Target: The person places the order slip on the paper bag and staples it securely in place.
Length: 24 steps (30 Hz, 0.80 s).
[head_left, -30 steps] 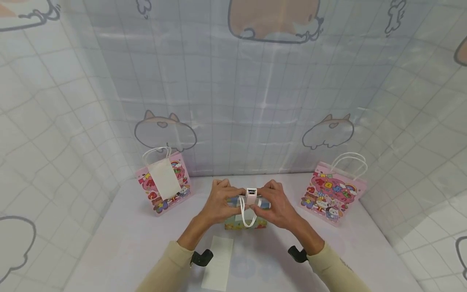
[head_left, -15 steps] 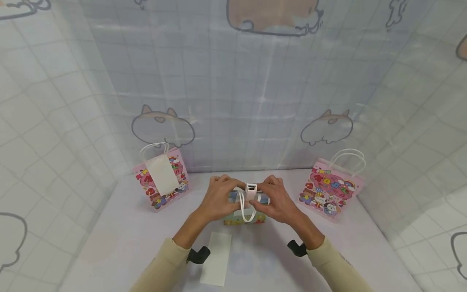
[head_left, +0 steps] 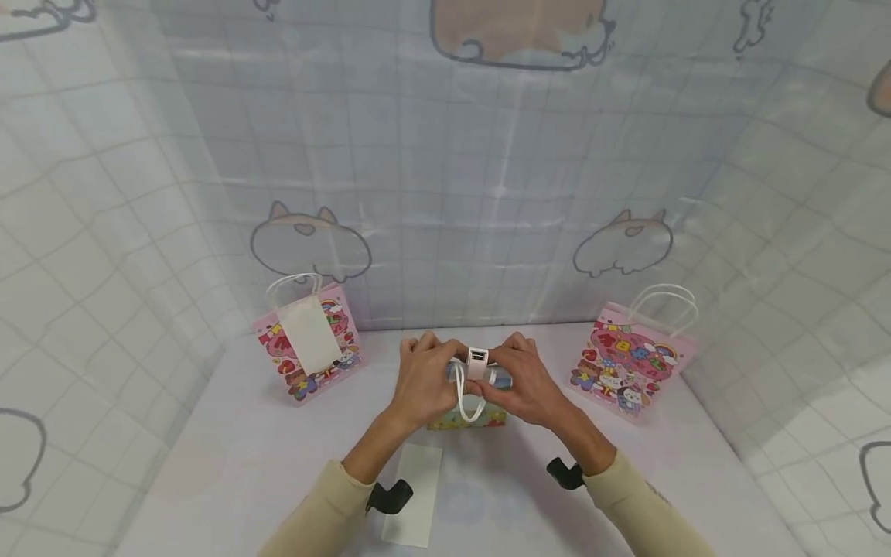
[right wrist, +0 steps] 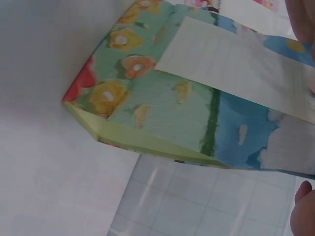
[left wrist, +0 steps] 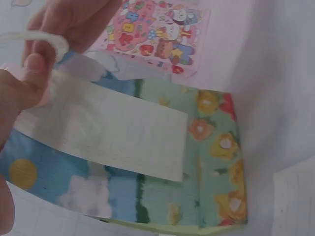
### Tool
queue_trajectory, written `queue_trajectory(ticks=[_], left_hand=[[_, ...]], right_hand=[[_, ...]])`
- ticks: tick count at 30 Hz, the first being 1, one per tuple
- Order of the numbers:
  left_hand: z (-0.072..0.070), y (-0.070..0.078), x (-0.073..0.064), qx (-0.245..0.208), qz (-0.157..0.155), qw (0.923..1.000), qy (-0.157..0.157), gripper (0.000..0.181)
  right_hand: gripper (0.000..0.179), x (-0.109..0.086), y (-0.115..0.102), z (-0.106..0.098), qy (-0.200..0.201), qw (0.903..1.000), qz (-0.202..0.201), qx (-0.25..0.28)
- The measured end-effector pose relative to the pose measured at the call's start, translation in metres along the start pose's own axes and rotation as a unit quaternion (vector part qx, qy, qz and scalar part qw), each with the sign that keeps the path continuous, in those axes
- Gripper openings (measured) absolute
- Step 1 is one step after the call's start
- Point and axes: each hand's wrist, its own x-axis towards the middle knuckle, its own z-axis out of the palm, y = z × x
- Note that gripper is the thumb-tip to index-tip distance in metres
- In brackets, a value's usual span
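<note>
Both hands meet at the top of a blue-and-green flowered paper bag [head_left: 465, 424], standing at the table's middle. Between them is a small pink-and-white stapler [head_left: 477, 357], its dark slotted end facing up. My left hand [head_left: 426, 381] pinches it from the left, thumb below and index finger above. From the other side my right hand [head_left: 530, 384] pinches it the same way. White bag handles [head_left: 465, 402] loop down in front. A white paper slip [left wrist: 133, 132] lies flat along the bag's front, its upper end hidden at the fingers in the left wrist view.
A pink cartoon gift bag [head_left: 281, 352] with a white slip [head_left: 309, 336] on its front stands back left. Another pink bag [head_left: 629, 360] stands back right. A loose white slip [head_left: 418, 503] lies on the table near my left wrist. A grid-patterned sheet [head_left: 452, 255] hangs behind.
The head view has tilted slightly. My left hand and forearm have shifted a little to the right, closer around the stapler. The bags and the loose slip stay put.
</note>
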Motion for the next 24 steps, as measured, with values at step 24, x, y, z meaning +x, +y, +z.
queue_trajectory(ticks=[24], left_hand=[[0.0064, 0.0006, -0.0031, 0.014, 0.006, 0.9992, 0.036, 0.039]], right_hand=[[0.032, -0.0014, 0.0023, -0.0013, 0.006, 1.0, 0.006, -0.005]])
